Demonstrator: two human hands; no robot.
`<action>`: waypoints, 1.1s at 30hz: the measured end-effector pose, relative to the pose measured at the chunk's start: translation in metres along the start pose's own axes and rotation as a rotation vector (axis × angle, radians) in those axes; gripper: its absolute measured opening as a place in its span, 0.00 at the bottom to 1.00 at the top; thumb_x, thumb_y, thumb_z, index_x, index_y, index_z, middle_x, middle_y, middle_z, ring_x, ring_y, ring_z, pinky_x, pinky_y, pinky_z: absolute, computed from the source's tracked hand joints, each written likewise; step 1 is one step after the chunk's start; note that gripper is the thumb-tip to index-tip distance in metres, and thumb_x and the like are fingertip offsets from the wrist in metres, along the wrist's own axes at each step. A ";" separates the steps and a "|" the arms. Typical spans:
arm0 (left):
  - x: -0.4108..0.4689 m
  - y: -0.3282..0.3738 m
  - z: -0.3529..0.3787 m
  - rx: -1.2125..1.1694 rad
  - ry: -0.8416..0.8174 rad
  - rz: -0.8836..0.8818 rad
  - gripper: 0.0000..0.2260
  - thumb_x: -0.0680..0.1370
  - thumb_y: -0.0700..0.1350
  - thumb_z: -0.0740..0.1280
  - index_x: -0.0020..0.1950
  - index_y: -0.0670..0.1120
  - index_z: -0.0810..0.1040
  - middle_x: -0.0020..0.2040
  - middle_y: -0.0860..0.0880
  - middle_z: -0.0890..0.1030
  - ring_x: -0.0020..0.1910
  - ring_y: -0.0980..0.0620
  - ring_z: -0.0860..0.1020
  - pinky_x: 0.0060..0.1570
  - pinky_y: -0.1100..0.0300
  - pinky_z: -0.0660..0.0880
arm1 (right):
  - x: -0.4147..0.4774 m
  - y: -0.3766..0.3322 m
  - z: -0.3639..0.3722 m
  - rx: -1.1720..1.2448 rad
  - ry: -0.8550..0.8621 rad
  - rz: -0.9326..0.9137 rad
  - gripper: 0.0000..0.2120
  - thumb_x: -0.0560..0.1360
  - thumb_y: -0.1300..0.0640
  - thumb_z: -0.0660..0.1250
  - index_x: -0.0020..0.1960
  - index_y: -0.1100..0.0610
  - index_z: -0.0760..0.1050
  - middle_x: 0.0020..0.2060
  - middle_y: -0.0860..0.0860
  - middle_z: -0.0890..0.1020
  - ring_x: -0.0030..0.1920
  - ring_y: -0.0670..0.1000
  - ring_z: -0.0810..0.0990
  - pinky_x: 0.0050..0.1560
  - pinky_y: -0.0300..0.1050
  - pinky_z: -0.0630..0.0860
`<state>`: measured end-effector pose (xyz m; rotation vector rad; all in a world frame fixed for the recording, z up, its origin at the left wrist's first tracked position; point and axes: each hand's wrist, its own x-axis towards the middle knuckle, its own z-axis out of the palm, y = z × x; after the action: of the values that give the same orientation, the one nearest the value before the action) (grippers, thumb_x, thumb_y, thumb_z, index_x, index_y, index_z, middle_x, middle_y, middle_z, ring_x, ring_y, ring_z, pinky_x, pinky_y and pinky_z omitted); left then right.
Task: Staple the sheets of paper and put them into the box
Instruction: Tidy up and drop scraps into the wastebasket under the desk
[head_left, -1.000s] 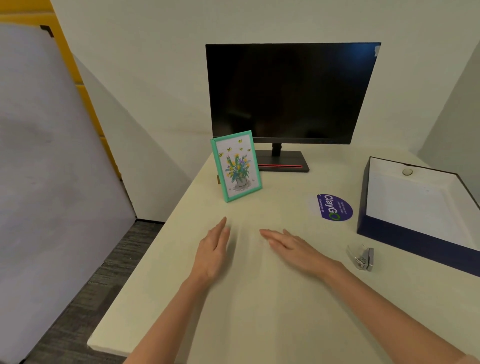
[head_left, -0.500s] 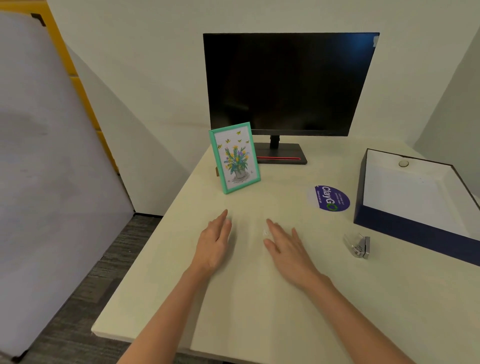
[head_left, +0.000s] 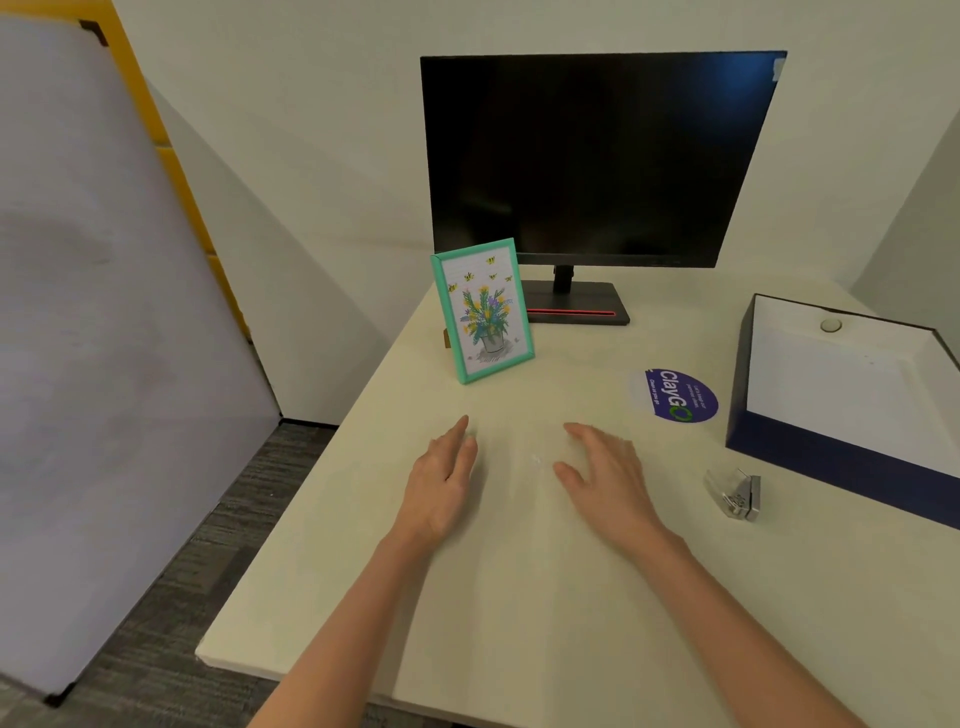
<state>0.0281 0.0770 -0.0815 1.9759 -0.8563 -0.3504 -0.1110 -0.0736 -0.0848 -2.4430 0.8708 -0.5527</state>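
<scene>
My left hand (head_left: 441, 483) and right hand (head_left: 608, 478) lie flat on the pale counter (head_left: 519, 597), side by side with a gap between them, fingers straight and spread wide, holding nothing. I cannot make out any sheets of paper under or between them. If they are there, they match the counter's colour, and the first risk is that I gather an uneven stack and staple it crooked.

To my right, well apart from the right hand, the small silvery stapler (head_left: 735, 493) rests on the counter just short of the box (head_left: 831, 457). It looks light and slick, so a hasty grab could skid it against the dark blue wall or off the near edge. The box stands open with a white inside and a small round thing (head_left: 830, 326) in its far corner. Sheets dropped carelessly could catch on the near wall, or come to rest on that round thing and lie tilted.

Beyond my hands a purple sticker (head_left: 675, 395) lies flat and harmless. The green picture frame (head_left: 483, 312) stands propped near the left edge, and paper pushed forward across the counter could tip it over. Behind it the dark monitor (head_left: 597, 156) stands on its base, out of my likely reach
</scene>
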 end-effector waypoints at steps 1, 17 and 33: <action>0.000 0.000 0.000 0.006 -0.001 0.003 0.20 0.83 0.51 0.53 0.75 0.49 0.63 0.75 0.52 0.66 0.75 0.52 0.60 0.75 0.56 0.55 | 0.006 0.006 -0.006 -0.014 0.033 0.038 0.22 0.73 0.46 0.67 0.66 0.47 0.70 0.63 0.49 0.70 0.68 0.52 0.64 0.72 0.48 0.56; 0.006 -0.007 0.005 0.028 -0.012 -0.028 0.20 0.83 0.53 0.53 0.74 0.50 0.66 0.74 0.52 0.68 0.76 0.48 0.60 0.75 0.49 0.56 | 0.047 -0.002 -0.008 0.089 -0.205 -0.065 0.11 0.63 0.45 0.77 0.37 0.34 0.76 0.52 0.46 0.70 0.58 0.46 0.66 0.68 0.46 0.58; 0.005 -0.010 0.014 0.424 0.126 0.132 0.15 0.79 0.48 0.61 0.65 0.51 0.75 0.55 0.50 0.73 0.58 0.48 0.69 0.55 0.59 0.60 | 0.060 -0.018 -0.010 -0.138 -0.411 -0.029 0.06 0.73 0.48 0.67 0.38 0.44 0.73 0.61 0.52 0.66 0.65 0.53 0.62 0.69 0.55 0.59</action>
<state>0.0287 0.0683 -0.0969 2.2827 -1.0365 0.0389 -0.0647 -0.1039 -0.0544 -2.5630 0.7198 0.0086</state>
